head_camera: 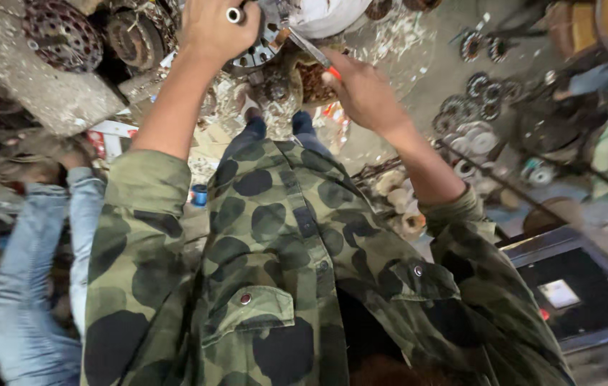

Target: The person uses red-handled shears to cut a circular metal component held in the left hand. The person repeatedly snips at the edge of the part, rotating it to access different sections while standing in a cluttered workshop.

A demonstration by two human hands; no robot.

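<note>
I look down my own camouflage shirt (pixel 282 271) at both arms stretched forward. My left hand (pixel 214 28), with a ring on one finger, rests closed on a round perforated metal disc (pixel 265 46) at the top of the view. My right hand (pixel 361 89) grips a slim metal tool with a red handle (pixel 311 50), its tip pointing at the disc. Below the disc sits a rusty round part (pixel 311 78).
Another person in light denim (pixel 39 286) crouches at the left. Rusty clutch-like discs (pixel 64 32) lie on a slab at top left. Several round metal parts (pixel 479 93) are scattered on the ground at right. A dark box with a metal frame (pixel 576 293) stands at lower right.
</note>
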